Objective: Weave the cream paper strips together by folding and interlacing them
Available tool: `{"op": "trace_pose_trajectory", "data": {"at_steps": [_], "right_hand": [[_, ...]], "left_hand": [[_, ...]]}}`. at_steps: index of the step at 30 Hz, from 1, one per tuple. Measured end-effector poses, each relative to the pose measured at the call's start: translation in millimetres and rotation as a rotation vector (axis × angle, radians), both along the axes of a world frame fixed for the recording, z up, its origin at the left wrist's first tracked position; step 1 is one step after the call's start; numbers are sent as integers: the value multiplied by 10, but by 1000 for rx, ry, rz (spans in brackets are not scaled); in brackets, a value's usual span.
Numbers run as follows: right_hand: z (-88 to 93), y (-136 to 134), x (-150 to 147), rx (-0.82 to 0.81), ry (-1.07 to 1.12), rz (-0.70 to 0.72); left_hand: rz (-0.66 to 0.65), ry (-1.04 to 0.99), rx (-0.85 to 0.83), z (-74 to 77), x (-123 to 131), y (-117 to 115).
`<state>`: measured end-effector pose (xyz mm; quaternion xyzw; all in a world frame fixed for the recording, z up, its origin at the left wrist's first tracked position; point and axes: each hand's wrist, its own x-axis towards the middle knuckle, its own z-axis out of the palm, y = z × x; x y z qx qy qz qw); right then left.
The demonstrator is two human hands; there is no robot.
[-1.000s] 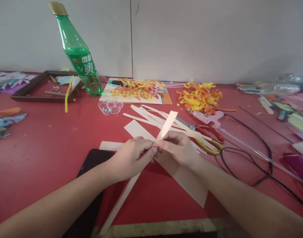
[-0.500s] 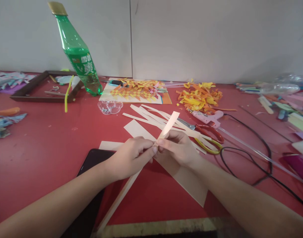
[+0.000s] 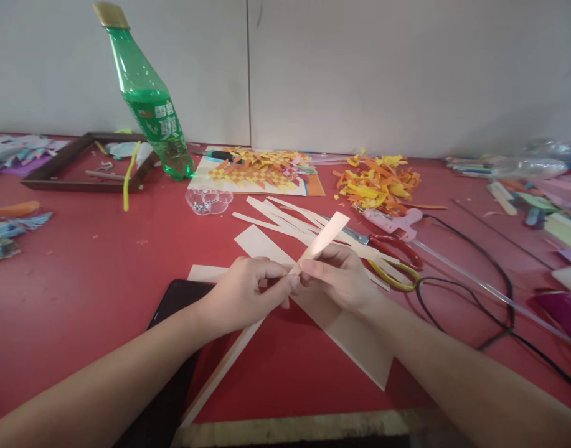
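Note:
My left hand and my right hand meet over the red table, both pinched on one long cream paper strip. The strip's far end sticks up to the right past my fingers, and its near end runs down to the table's front edge. Beneath my hands lies a wider cream paper sheet. Several loose cream strips lie just beyond my hands.
Red and yellow scissors lie right of my hands, beside a pink glue gun and black cable. A green bottle, woven orange-yellow paper, a scrap heap and a wooden frame stand farther back. A black phone lies under my left forearm.
The strip's free far end has tilted further to the right and lower. My hands have stayed together at almost the same spot.

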<state>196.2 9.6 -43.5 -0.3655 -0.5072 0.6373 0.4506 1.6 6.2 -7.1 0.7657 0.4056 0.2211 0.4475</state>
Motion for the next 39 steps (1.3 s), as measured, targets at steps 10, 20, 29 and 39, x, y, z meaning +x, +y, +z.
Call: {"op": "trace_pose_trajectory", "data": {"at_steps": [10,20,29,39], "right_hand": [[26,-4,-10,13,56,-33],[54,-19,-31,66,67,48],[17,-24,-38,31,128,-33],[62,51,0,-25,194,-132]], "left_hand": [[-14,-65,-12,-27,-23,2],[14,-58,15,-21,-17,-1],[-56,-52,101,-18,-30,5],[-51,-29,66,-17,-35,12]]}}
